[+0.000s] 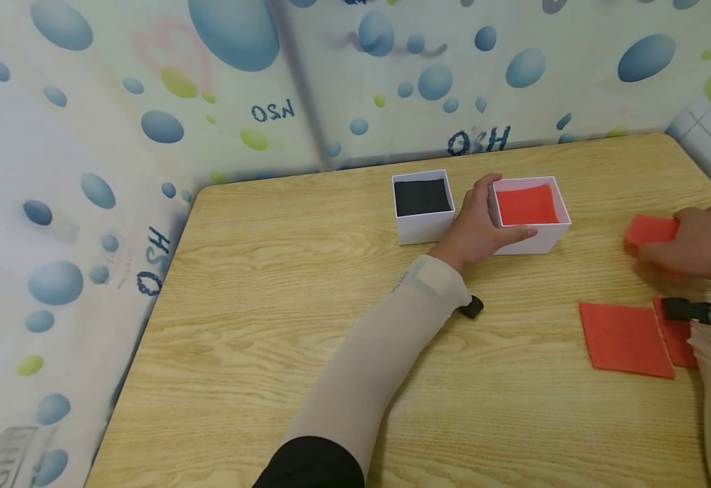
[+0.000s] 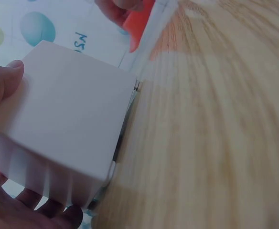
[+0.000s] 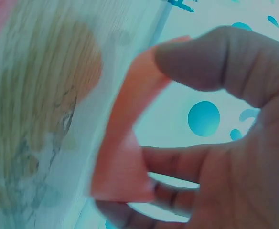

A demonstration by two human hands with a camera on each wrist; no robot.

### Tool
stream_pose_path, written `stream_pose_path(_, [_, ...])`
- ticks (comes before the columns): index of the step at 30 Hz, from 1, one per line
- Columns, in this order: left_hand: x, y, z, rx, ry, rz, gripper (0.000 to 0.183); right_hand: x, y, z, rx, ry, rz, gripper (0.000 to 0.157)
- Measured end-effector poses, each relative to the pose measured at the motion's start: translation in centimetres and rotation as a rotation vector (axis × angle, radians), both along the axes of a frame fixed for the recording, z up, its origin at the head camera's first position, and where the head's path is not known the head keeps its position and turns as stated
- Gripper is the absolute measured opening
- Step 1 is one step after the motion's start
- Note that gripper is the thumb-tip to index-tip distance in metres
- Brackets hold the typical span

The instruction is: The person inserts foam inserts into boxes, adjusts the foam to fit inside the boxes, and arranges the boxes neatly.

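Observation:
My left hand [image 1: 476, 227] grips a white box [image 1: 532, 238] by its left side, thumb along the front and fingers round the far side. Red cloth [image 1: 527, 205] lies inside that box. In the left wrist view the thumb and curled fingers span the box's white wall [image 2: 68, 109]. At the right, my right hand [image 1: 699, 240] pinches a red cloth piece [image 3: 125, 138], bent between thumb and fingers, above the table. Below that hand lie a flat red cloth square [image 1: 626, 339] and a second red cloth [image 1: 675, 332], partly hidden by the right wrist.
A second white box [image 1: 425, 229] holding black cloth [image 1: 421, 198] stands just left of the left hand. The wooden table [image 1: 257, 285] meets a wall [image 1: 379, 88] with a bubble-patterned covering at its back and left edges.

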State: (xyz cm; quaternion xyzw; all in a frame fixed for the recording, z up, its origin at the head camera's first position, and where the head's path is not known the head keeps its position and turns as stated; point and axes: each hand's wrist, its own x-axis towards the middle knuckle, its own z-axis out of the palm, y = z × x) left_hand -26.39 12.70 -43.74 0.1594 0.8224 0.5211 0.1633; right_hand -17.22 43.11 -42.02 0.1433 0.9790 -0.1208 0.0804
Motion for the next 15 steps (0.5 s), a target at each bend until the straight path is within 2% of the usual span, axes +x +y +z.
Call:
stream_pose_path(4, [0.0, 0.1, -0.1, -0.005, 0.0, 0.002, 0.102, -0.3, -0.6, 0.4, -0.032, 0.061, 0.001, 0.076])
stream_pose_path(8, [0.0, 0.1, -0.1, -0.008, 0.004, 0.005, 0.102, -0.5, -1.6, 1.0, -0.049, 0.141, 0.03, 0.081])
stream_pose_path(15, [0.0, 0.0, 0.0, -0.011, -0.003, 0.005, 0.102, -0.4, -4.6, 3.0, -0.086, 0.237, 0.07, 0.086])
